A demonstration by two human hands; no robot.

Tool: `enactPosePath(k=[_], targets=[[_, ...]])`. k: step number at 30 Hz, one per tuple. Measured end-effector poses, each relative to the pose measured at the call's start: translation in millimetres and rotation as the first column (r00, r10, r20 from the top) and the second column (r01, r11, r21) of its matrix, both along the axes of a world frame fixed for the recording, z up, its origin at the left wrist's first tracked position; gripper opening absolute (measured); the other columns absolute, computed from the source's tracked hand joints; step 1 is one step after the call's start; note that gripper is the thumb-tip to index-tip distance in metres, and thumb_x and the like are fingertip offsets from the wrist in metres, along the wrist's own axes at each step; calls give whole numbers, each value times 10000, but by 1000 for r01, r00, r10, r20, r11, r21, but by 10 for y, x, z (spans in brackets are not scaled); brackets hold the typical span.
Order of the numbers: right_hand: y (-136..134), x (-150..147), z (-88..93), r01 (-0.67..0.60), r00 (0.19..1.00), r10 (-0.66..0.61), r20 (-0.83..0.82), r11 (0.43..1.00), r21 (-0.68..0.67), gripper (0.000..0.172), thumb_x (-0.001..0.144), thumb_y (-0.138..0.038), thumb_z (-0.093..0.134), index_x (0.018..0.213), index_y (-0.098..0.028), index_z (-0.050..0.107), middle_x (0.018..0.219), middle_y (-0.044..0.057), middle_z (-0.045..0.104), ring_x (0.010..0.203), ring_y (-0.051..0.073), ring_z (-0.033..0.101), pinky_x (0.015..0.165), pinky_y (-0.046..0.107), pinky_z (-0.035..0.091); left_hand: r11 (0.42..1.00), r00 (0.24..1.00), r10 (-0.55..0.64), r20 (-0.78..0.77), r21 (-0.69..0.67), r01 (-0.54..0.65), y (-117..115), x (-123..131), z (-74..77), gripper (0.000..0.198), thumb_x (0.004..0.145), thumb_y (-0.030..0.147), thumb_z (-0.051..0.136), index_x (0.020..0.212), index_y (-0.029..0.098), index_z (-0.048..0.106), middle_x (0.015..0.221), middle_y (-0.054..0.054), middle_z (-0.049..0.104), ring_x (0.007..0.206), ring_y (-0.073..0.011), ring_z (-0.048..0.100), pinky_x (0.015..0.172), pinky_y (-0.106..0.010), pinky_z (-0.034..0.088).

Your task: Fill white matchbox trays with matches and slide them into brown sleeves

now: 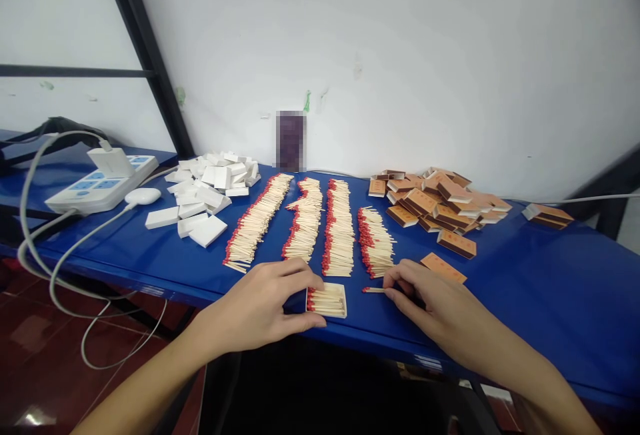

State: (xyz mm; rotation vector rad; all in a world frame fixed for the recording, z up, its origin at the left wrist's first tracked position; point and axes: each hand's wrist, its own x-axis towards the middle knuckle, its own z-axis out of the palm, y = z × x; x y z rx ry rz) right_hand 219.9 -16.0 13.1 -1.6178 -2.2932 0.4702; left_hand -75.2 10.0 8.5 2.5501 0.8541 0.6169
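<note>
My left hand [273, 298] grips a white matchbox tray [344, 315] by its left end, thumb at the near side and fingers at the far side. Several red-tipped matches [326, 300] lie in that tray, heads to the left. To the right, my right hand [425, 295] pinches the plain end of a match or two [374, 290], red tip pointing left, just above the blue table. Beyond the hands, loose matches [341, 228] lie in several long rows, heads to the left. An orange matchbox sleeve [443, 267] is partly behind my right hand.
White trays [215, 178] are heaped at the back left, orange matchbox sleeves [435, 201] at the back right. A power strip [105, 181] with white cables stands at far left. The blue table [540, 301] meets the wall behind; its front edge runs below my hands.
</note>
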Motion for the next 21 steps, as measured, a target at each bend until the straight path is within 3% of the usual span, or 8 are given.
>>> enactPosePath(k=[5, 8, 11, 16, 21], targets=[[2, -58, -14, -33, 999, 34, -14, 996, 78, 243, 1060, -323, 357, 897, -248, 521, 885, 16, 617, 781, 190, 600, 674, 321, 440, 1000, 1000, 24, -21, 10, -24, -10, -5, 3, 330, 944, 414, 696, 1201, 231, 600, 1067, -25, 652, 944, -205, 646, 822, -315, 506], [-9, -138, -20, 13, 997, -3, -73, 991, 133, 225, 1069, -328, 360, 921, -250, 510, 884, 12, 611, 756, 181, 598, 653, 311, 446, 998, 998, 60, -25, 2, -60, -35, -16, 5, 536, 928, 400, 722, 1388, 277, 475, 1231, -36, 652, 1072, -228, 649, 909, -344, 513], [-56, -310, 4, 10, 992, 17, -127, 978, 206, 159, 1065, -303, 394, 958, -253, 502, 881, 2, 607, 730, 169, 600, 630, 297, 449, 996, 996, 85, -31, -34, -86, -53, -18, 14, 653, 915, 383, 742, 1459, 304, 389, 1313, -36, 637, 1141, -234, 641, 955, -352, 515], [-112, -638, 29, -208, 976, 218, 1, 929, 307, 133, 1029, -174, 402, 961, -235, 498, 880, 18, 616, 704, 187, 619, 585, 306, 446, 997, 997, 77, -32, -28, -77, -38, -1, 18, 600, 911, 375, 746, 1418, 308, 432, 1322, -37, 636, 1147, -242, 638, 951, -354, 514], [-68, -704, 11, -223, 975, 204, 93, 906, 359, 165, 1014, -149, 383, 927, -226, 499, 841, 24, 614, 643, 195, 610, 534, 310, 422, 999, 998, 51, -48, -16, -52, -15, 20, 16, 422, 927, 392, 718, 1291, 259, 552, 1133, -38, 670, 984, -231, 658, 854, -341, 511]])
